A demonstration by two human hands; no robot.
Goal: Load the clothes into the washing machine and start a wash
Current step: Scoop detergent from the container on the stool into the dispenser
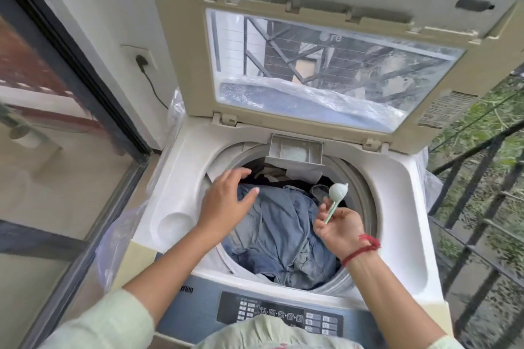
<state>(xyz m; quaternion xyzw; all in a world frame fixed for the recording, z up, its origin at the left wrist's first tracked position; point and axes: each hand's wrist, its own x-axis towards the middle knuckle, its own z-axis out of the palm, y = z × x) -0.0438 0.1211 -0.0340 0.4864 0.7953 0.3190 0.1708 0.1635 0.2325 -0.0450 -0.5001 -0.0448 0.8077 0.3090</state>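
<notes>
Washing machine [397,207] open, clothes [283,235] inside.
My left hand [226,201] hangs released above them; my right hand [341,231] pinches a green scoop [337,193].

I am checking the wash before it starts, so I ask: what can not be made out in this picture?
Head view only.
- Control panel: button labels too small and blurred.
- Scoop in the right hand: its bowl faces away, contents unknown.
- Clothes under the blue garment: hidden by it and the left hand.
- Lid: cut off by the top edge.
</notes>
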